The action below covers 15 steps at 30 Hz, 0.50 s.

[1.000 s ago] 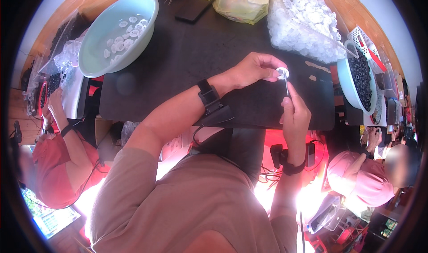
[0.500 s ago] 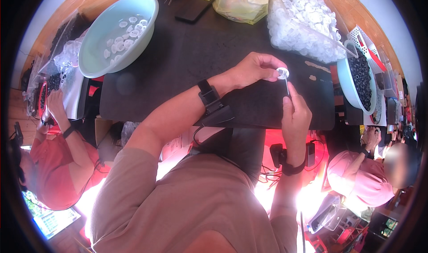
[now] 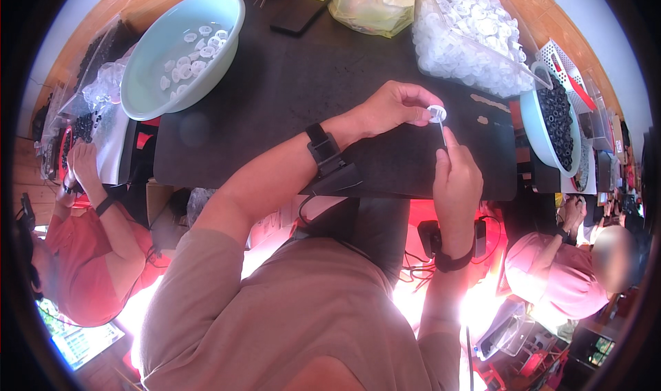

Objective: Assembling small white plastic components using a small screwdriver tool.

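Note:
Between the thumb and fingers of my left hand [image 3: 394, 107] is a small round white plastic part [image 3: 436, 114]. It is held up over the right side of the dark table. My right hand [image 3: 457, 176] is closed around a slim tool whose thin metal shaft [image 3: 443, 136] points up and meets the part's lower edge. The tool's handle is hidden in the fingers, so I cannot tell its exact kind.
A pale blue basin [image 3: 231, 60] with several white parts stands far left on the dark table [image 3: 296, 81]. Loose white parts fill a clear bin [image 3: 430, 54] at far right, beside a basin [image 3: 533, 122] of black rings. A yellow plastic bag [image 3: 372, 12] lies at the back.
My right hand has dropped very slightly, and the metal shaft has shifted a little against the white part. My left hand stays nearly still.

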Motion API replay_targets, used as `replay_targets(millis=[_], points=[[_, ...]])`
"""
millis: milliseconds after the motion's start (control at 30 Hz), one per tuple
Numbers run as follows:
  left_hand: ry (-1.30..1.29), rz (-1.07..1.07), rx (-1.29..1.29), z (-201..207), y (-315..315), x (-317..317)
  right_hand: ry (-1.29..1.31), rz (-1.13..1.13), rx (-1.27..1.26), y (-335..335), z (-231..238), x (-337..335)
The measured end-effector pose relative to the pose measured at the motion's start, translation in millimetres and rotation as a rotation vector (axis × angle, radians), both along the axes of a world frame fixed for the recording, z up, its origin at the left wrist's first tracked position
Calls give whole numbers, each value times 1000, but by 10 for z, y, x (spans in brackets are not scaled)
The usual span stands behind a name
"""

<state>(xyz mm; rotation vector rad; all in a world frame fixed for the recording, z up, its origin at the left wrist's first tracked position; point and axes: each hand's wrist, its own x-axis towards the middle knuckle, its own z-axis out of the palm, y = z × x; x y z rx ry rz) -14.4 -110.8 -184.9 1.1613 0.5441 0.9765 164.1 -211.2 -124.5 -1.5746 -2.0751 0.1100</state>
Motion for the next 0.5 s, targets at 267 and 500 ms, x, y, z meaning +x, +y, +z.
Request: replay_targets(millis=[267,500], points=[[33,27,4,-8,-5,20,-136,-14,-14,8,74,-52],[41,43,4,-24,-13,31,-159,7,-33,26,110,-62]])
